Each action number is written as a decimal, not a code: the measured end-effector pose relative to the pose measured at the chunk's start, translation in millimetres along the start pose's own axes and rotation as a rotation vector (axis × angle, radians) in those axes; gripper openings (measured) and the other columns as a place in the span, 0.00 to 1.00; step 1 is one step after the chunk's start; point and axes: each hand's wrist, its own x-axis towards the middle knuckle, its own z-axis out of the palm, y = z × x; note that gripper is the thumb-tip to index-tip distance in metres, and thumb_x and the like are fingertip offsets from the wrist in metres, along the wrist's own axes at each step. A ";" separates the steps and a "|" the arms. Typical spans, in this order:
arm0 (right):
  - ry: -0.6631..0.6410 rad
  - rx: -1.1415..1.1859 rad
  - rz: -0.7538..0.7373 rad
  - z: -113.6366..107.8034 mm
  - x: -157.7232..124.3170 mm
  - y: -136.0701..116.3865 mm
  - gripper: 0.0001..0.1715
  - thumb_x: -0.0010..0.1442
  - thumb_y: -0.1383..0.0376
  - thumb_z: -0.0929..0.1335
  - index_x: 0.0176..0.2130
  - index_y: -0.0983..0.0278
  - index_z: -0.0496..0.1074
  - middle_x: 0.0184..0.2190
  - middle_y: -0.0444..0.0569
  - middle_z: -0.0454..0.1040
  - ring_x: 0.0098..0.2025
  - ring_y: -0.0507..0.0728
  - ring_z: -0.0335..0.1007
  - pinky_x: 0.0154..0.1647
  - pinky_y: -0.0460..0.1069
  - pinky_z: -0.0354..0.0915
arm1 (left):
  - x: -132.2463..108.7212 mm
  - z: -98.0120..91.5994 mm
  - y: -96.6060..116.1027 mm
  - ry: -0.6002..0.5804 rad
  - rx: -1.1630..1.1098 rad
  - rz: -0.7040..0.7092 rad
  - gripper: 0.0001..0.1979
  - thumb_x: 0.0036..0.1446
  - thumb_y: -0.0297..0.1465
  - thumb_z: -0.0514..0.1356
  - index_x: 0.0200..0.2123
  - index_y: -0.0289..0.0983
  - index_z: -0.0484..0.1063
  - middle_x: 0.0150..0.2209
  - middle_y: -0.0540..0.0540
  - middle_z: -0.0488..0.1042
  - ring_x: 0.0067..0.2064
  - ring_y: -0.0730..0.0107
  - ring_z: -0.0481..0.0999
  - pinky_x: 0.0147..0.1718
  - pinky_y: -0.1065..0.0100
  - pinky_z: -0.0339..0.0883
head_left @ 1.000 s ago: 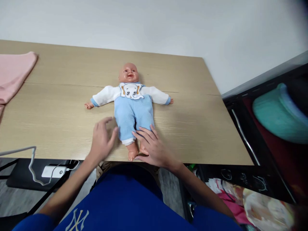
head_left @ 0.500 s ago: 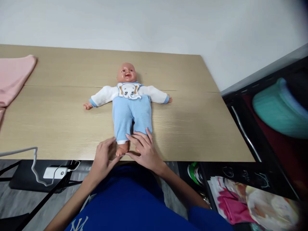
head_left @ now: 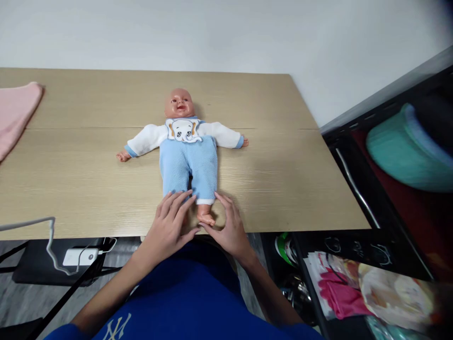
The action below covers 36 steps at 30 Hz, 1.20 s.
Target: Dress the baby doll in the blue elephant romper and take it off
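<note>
A baby doll (head_left: pixel 187 151) in a white top and light blue trousers lies on its back on the wooden table (head_left: pixel 283 179), arms spread, bare feet at the near edge. My left hand (head_left: pixel 170 226) rests with fingers stretched flat over the doll's leg cuff and foot on the left side, hiding that foot. My right hand (head_left: pixel 230 226) lies open on the table beside the other foot, its thumb touching that foot from below. Neither hand is closed round anything.
A pink cloth (head_left: pixel 16 115) lies at the table's far left. A white cable and charger block (head_left: pixel 79 256) hang below the left front edge. To the right stands a black rack (head_left: pixel 357 198) with a teal object (head_left: pixel 406 151) and colourful items (head_left: pixel 354 288) below.
My left hand moved in from the doll's side onto its left-side leg and foot. My right hand shifted from on top of the feet to the right side of the other foot.
</note>
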 end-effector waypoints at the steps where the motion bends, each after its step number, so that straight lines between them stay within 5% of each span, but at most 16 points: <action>1: 0.006 0.017 -0.014 0.4 1.3 1.1 0.54 0.67 0.58 0.81 0.81 0.51 0.58 0.71 0.61 0.76 0.73 0.76 0.76 0.78 0.81 0.69 | 6.5 2.5 -1.1 -0.028 -0.011 0.016 0.48 0.76 0.44 0.69 0.87 0.47 0.46 0.78 0.38 0.72 0.77 0.41 0.71 0.80 0.36 0.60; 8: 0.038 0.139 0.043 2.4 5.1 4.0 0.31 0.66 0.62 0.80 0.64 0.52 0.72 0.56 0.54 0.83 0.61 0.71 0.84 0.65 0.71 0.82 | 18.1 16.8 -8.5 -0.013 -0.037 -0.053 0.25 0.79 0.29 0.60 0.74 0.49 0.68 0.61 0.41 0.84 0.65 0.44 0.81 0.73 0.34 0.70; 15: -0.057 0.117 -0.089 -30.4 20.8 20.8 0.42 0.69 0.54 0.80 0.73 0.54 0.66 0.66 0.61 0.76 0.70 0.75 0.76 0.71 0.74 0.77 | 33.0 -14.0 -10.0 -0.042 -0.130 -0.058 0.21 0.75 0.36 0.64 0.68 0.50 0.71 0.65 0.41 0.81 0.69 0.43 0.77 0.73 0.37 0.67; 20: 0.079 -0.050 -0.143 -66.2 91.9 76.6 0.33 0.74 0.52 0.76 0.71 0.55 0.69 0.67 0.61 0.76 0.72 0.75 0.72 0.76 0.78 0.67 | 92.1 -26.4 -35.3 0.041 -0.078 -0.028 0.17 0.79 0.43 0.62 0.63 0.43 0.74 0.67 0.36 0.78 0.69 0.41 0.74 0.70 0.39 0.67; 26: 0.049 -0.143 -0.187 -63.4 215.2 157.0 0.58 0.64 0.37 0.78 0.77 0.65 0.65 0.76 0.72 0.68 0.80 0.80 0.62 0.83 0.79 0.57 | 199.6 -0.9 -87.2 0.016 0.010 0.052 0.25 0.73 0.44 0.65 0.64 0.35 0.74 0.69 0.28 0.74 0.72 0.35 0.69 0.73 0.39 0.63; 28: -0.044 -0.094 -0.175 -60.2 244.5 174.5 0.62 0.60 0.34 0.79 0.75 0.67 0.68 0.75 0.73 0.71 0.78 0.80 0.67 0.81 0.78 0.60 | 228.4 11.7 -101.1 -0.021 0.012 0.085 0.28 0.70 0.42 0.68 0.66 0.34 0.72 0.69 0.28 0.73 0.71 0.35 0.68 0.73 0.40 0.63; 32: -0.132 0.104 -0.137 -65.7 272.1 174.4 0.52 0.54 0.32 0.81 0.61 0.64 0.78 0.59 0.65 0.85 0.60 0.73 0.84 0.67 0.70 0.77 | 262.7 29.3 -110.9 -0.069 0.052 0.058 0.40 0.63 0.44 0.74 0.71 0.32 0.69 0.68 0.27 0.73 0.69 0.34 0.69 0.71 0.41 0.62; 36: -0.011 0.178 -0.189 -76.1 272.4 125.8 0.46 0.52 0.37 0.85 0.57 0.61 0.80 0.53 0.59 0.87 0.55 0.70 0.86 0.63 0.65 0.81 | 270.0 31.7 -103.7 -0.062 0.107 0.017 0.42 0.61 0.42 0.75 0.73 0.31 0.69 0.68 0.26 0.75 0.68 0.31 0.69 0.66 0.39 0.62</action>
